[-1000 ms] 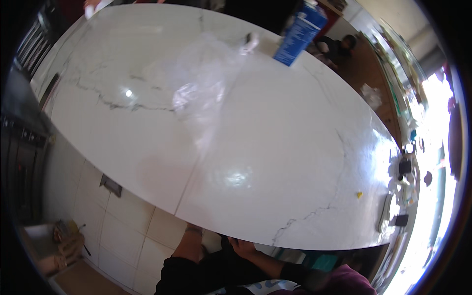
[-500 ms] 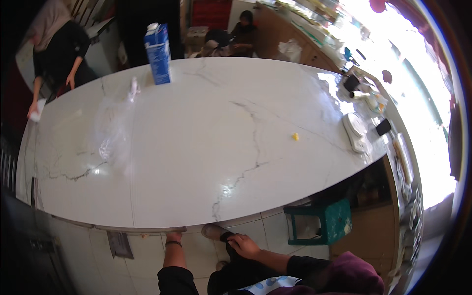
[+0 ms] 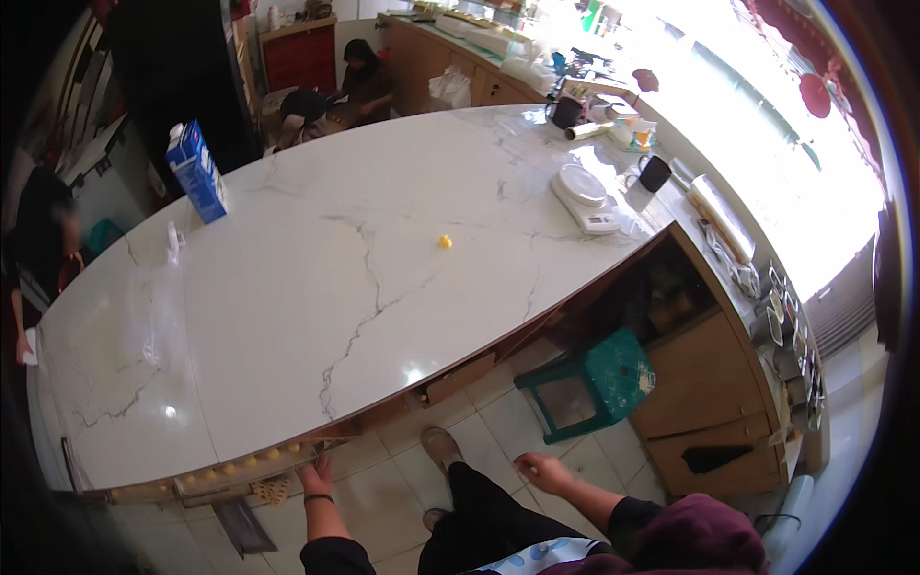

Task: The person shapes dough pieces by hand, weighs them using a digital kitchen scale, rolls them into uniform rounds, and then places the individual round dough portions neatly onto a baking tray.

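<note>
My left hand [image 3: 315, 474] is at the table's front edge, by the end of a shallow drawer [image 3: 206, 486] below the tabletop. Its fingers reach forward and look apart, though their tips are partly hard to make out. Round pale-yellow pieces [image 3: 227, 469] sit in a row in that drawer. My right hand [image 3: 542, 471] hangs over the tiled floor near a green stool [image 3: 613, 383], its fingers loosely curled with nothing visible in them. On the white marbled table [image 3: 278, 316] lies a small yellow lump [image 3: 445, 241], away from both hands.
A blue carton [image 3: 197, 172] stands at the back left, near clear plastic [image 3: 172, 241]. A white scale [image 3: 583, 196] and black mug [image 3: 654, 173] sit to the right. Cabinets [image 3: 709, 383] flank the stool. At the left, another person's hand [image 3: 26, 350] holds a white cloth; others sit behind.
My view has turned right and shifted. The drawer with yellow pieces now shows beside my left hand. My right hand has moved off my leg, out to the right.
</note>
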`<action>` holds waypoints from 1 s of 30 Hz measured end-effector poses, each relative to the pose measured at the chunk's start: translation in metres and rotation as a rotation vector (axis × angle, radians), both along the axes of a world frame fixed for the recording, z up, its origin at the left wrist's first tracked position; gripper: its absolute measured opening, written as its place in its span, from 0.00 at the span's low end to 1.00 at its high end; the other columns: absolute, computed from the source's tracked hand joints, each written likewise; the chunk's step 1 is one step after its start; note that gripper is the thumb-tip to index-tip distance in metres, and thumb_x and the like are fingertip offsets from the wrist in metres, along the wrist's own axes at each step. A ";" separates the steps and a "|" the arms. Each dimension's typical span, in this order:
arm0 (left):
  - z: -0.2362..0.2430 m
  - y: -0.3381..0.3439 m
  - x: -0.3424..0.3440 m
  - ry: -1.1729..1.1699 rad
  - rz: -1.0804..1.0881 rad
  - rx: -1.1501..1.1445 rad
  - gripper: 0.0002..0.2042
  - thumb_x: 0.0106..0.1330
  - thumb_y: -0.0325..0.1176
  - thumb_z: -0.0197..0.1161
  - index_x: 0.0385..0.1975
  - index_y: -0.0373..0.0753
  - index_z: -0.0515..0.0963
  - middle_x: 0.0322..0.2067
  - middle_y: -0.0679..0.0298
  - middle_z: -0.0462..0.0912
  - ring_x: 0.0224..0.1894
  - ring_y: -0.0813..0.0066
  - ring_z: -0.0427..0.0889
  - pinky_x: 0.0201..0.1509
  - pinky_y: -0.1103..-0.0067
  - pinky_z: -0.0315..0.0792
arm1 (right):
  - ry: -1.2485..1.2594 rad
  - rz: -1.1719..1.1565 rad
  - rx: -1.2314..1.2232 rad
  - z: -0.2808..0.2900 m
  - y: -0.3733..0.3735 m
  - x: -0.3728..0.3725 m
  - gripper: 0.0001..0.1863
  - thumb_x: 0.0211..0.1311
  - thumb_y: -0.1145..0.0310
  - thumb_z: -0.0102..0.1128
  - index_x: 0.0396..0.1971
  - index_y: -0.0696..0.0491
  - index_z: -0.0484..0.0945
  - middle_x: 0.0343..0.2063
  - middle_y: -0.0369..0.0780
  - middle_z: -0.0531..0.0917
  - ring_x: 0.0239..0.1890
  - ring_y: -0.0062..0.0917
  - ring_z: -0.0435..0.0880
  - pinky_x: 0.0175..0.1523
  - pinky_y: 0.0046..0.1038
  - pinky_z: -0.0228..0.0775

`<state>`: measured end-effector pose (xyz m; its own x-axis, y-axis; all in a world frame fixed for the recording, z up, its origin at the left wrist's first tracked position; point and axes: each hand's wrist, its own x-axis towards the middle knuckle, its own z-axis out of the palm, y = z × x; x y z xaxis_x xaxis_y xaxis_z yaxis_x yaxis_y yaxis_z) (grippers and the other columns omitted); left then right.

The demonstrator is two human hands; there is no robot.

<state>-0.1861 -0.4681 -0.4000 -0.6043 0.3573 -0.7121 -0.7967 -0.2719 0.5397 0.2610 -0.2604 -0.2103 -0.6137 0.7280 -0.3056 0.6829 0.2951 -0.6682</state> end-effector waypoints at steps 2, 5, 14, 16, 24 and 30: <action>0.023 0.008 0.022 -0.041 0.036 -0.073 0.27 0.67 0.53 0.49 0.61 0.44 0.60 0.61 0.60 0.64 0.63 0.60 0.63 0.66 0.59 0.55 | 0.019 -0.118 0.102 0.018 0.037 0.017 0.10 0.60 0.61 0.57 0.31 0.52 0.80 0.26 0.45 0.80 0.34 0.40 0.81 0.40 0.36 0.73; 0.057 0.001 0.044 -0.039 -0.005 -0.115 0.37 0.67 0.56 0.49 0.68 0.44 0.45 0.68 0.55 0.50 0.69 0.55 0.52 0.69 0.57 0.46 | 0.032 -0.259 0.403 0.063 0.109 0.017 0.11 0.58 0.61 0.60 0.26 0.54 0.79 0.23 0.44 0.80 0.29 0.39 0.80 0.34 0.36 0.71; 0.113 -0.065 0.148 -0.146 -0.183 -0.277 0.40 0.56 0.58 0.62 0.64 0.42 0.57 0.65 0.54 0.58 0.67 0.52 0.53 0.69 0.64 0.48 | 0.194 -0.539 0.940 0.163 0.356 0.007 0.09 0.58 0.67 0.57 0.37 0.54 0.78 0.37 0.43 0.79 0.43 0.39 0.76 0.48 0.33 0.68; 0.132 -0.059 0.167 -0.160 -0.139 -0.360 0.36 0.58 0.55 0.60 0.62 0.41 0.59 0.61 0.55 0.61 0.63 0.54 0.58 0.65 0.64 0.53 | 0.136 -0.472 1.017 0.165 0.381 -0.020 0.12 0.58 0.67 0.58 0.41 0.53 0.77 0.41 0.43 0.77 0.45 0.40 0.75 0.48 0.34 0.68; 0.216 0.077 0.217 0.010 -0.099 -0.422 0.21 0.65 0.46 0.55 0.52 0.38 0.69 0.47 0.58 0.75 0.49 0.61 0.75 0.49 0.65 0.70 | 0.108 0.397 0.462 0.182 0.328 -0.163 0.27 0.65 0.51 0.47 0.59 0.50 0.66 0.58 0.41 0.68 0.62 0.37 0.63 0.65 0.41 0.52; 0.276 0.137 0.208 0.315 -0.167 -0.310 0.16 0.66 0.40 0.54 0.46 0.34 0.73 0.39 0.57 0.79 0.38 0.68 0.81 0.39 0.75 0.74 | -0.045 0.516 0.673 0.146 0.306 -0.241 0.39 0.65 0.38 0.34 0.67 0.50 0.53 0.69 0.39 0.51 0.71 0.34 0.43 0.70 0.48 0.30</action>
